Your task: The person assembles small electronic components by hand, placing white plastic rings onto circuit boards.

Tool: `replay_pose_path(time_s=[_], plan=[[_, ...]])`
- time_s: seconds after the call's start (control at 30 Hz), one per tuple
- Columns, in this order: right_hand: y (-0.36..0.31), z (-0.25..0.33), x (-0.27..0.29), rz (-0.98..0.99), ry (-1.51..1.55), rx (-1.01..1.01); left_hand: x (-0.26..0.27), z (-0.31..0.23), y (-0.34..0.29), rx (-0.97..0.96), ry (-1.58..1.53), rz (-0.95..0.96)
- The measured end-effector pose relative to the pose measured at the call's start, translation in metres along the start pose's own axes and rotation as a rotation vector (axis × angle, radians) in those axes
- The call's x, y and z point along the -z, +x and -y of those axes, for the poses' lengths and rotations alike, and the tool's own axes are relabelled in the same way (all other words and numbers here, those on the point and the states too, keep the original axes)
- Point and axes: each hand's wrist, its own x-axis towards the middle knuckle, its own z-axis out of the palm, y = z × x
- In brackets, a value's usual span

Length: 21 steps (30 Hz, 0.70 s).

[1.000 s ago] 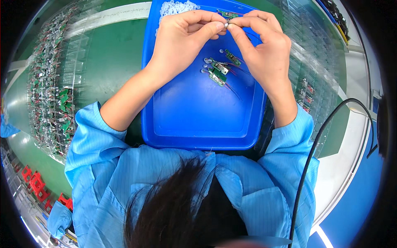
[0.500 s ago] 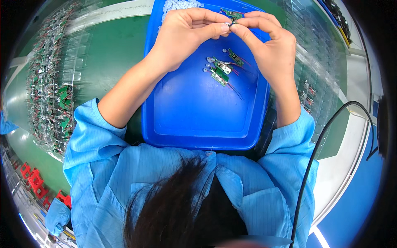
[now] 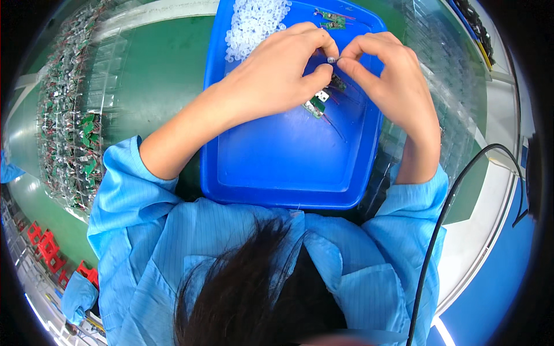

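Note:
Above the blue tray (image 3: 277,199) my two hands meet at a small, round, silvery-white part (image 3: 331,59). My left hand (image 3: 283,72) has it between bent index finger and thumb. The fingertips of my right hand (image 3: 392,72) are pinched together right beside it; whatever they grip is too small to make out. Small green circuit boards (image 3: 314,108) with thin wires lie in the tray under my left hand, which partly covers them. More circuit boards (image 3: 334,24) lie near the far edge.
Many small translucent white caps (image 3: 254,26) are heaped in the tray's far left. Rows of wired boards in clear packaging (image 3: 72,127) lie on the green surface at left. More clear packaging (image 3: 444,98) sits at right, near a black cable (image 3: 444,213). Red stools (image 3: 49,251) stand far left.
Both hands have come nearer to me and slightly right, still together. My left thumb and index finger have spread a little. More of the white caps and the far boards now show.

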Motion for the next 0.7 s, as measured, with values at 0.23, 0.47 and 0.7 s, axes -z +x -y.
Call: replay_pose_path(time_s=[0.23, 0.47, 0.7], plan=[[0.005, -0.021, -0.026, 0.223, 0.121, -0.143, 0.023, 0.026, 0.024, 0.003, 0.336, -0.136], [0.044, -0.064, -0.037, -0.225, -0.206, 0.039, 0.033, 0.072, 0.079, -0.33, 0.726, 0.013], [0.05, -0.077, -0.068, -0.27, -0.378, 0.108, 0.041, 0.061, 0.079, -0.481, 1.028, 0.237]])
